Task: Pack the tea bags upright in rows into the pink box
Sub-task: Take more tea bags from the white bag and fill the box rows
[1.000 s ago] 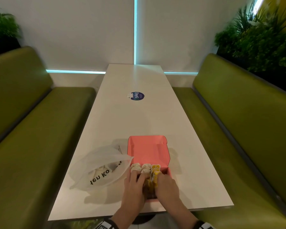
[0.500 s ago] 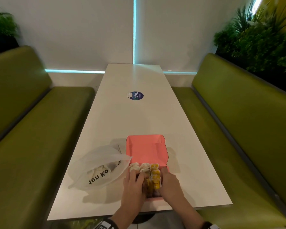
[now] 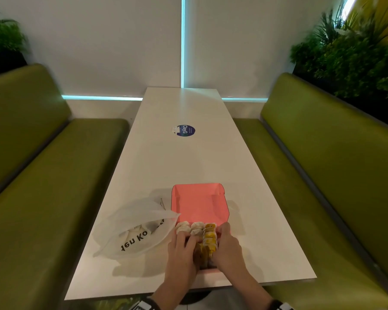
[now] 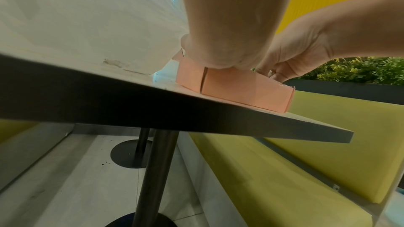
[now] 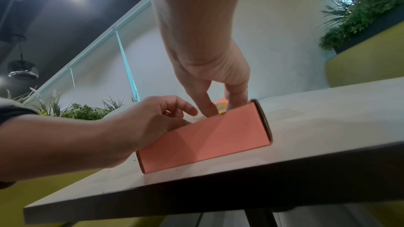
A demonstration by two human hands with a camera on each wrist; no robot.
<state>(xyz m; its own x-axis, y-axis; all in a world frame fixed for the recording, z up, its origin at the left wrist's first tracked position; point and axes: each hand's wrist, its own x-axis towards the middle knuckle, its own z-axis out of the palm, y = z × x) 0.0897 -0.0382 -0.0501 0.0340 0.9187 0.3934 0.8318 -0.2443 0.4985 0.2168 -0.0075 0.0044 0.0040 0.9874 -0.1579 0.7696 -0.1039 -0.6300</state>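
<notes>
Tea bags (image 3: 207, 237) beside plastic bag (image 3: 134, 229)

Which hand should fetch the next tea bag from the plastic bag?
Left. The plastic bag lies left of the pink box, beside the left hand. The right hand would have to cross over the box.

The pink box (image 3: 199, 204) contains white tea bags (image 3: 189, 228) and yellow tea bags (image 3: 210, 237), beside a translucent white bag (image 3: 134, 229) with black lettering, on a white worktop (image 3: 179, 166).
</notes>
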